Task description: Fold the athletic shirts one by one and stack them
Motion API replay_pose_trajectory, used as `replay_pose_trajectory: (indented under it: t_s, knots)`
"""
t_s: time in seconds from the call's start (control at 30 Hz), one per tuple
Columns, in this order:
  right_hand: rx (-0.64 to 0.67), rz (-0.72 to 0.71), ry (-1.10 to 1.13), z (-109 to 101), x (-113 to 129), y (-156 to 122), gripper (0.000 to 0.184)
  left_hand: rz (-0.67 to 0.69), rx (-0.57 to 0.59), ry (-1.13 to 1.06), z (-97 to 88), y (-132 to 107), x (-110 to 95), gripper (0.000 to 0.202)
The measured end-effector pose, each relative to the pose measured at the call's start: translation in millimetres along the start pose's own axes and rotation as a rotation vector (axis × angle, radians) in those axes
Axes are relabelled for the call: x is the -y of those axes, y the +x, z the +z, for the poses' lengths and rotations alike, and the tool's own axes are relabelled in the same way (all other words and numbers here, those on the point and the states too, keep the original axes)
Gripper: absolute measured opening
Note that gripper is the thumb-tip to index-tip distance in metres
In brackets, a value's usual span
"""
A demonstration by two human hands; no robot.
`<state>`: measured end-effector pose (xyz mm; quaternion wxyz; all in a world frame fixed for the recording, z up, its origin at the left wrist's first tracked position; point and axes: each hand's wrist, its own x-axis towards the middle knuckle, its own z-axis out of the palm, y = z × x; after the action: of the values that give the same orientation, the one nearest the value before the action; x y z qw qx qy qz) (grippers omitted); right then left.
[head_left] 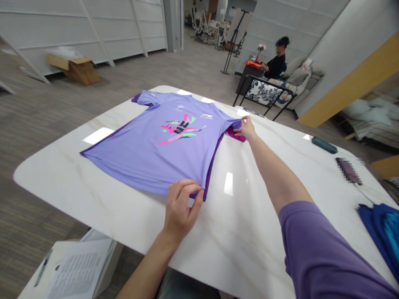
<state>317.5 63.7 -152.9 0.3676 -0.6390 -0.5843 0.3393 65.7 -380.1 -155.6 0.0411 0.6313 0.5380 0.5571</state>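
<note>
A lavender T-shirt (140, 137) with a bright pink, green and black print lies spread on the white marbled table (249, 232). Darker purple cloth shows along its edges, and a red-and-purple patterned piece (236, 133) peeks out beneath the near sleeve. My left hand (183, 207) pinches the hem corner of the T-shirt closest to me. Reaching across, my right hand (246, 128) grips the end of the sleeve on the right. The fingertips of both hands are closed on the fabric.
A dark green case (324, 145) and a blurred-out object (349, 170) lie at the table's right side, near folded blue clothing (382, 232). Papers (82, 265) rest on a box-like stand below left. A person (276, 60) sits on a sofa beyond a black-framed chair (263, 93).
</note>
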Motion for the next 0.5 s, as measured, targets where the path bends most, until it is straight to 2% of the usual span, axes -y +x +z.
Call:
replay_pose_trajectory:
  t_s: [0.13, 0.23, 0.37, 0.43, 0.5]
  knots:
    - [0.015, -0.037, 0.250, -7.2, 15.7, -0.4, 0.021, 0.103, 0.041, 0.058, -13.8, 3.5, -24.0, 0.015]
    - [-0.035, -0.063, 0.324, -30.0, 26.2, -9.9, 0.022, 0.161, 0.118, 0.021, -24.4, 4.0, -53.2, 0.017]
    - [-0.079, -0.121, 0.294, -87.8, 22.3, -40.9, 0.025, 0.234, 0.323, -0.076, -25.0, -14.6, -104.2, 0.015]
    - [-0.093, -0.115, 0.292, -127.3, 4.2, -66.7, 0.023, 0.280, 0.474, -0.103, -12.6, -35.4, -130.0, 0.010]
    - [-0.115, -0.074, 0.288, -171.7, -26.2, -99.5, 0.020, 0.353, 0.617, -0.133, 8.2, -62.2, -154.6, 0.002]
